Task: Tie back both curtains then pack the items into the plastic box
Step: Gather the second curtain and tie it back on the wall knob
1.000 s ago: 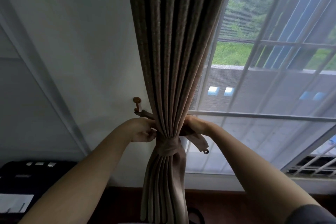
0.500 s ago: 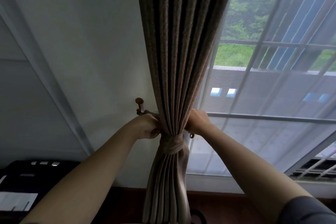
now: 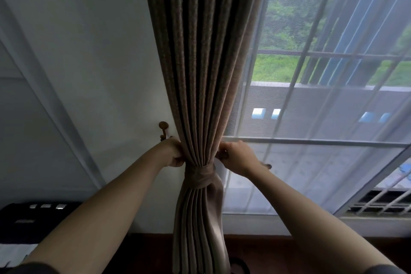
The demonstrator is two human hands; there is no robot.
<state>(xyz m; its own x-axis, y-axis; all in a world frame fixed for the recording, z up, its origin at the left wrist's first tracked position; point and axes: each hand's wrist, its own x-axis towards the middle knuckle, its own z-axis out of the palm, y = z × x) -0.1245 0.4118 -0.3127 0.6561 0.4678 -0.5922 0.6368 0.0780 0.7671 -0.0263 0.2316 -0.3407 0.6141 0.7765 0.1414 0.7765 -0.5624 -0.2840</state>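
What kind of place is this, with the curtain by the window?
Probably a room in a home, maybe a bedroom: a pleated brown curtain gathered by a tieback, a sheer curtain over a barred window, and a wall hook.

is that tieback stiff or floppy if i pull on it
Probably floppy: the tieback wraps snugly round the bunched curtain and creases like soft cloth. Likely light: the right hand holds its end by a pinch. It would likely sag unless looped on the hook.
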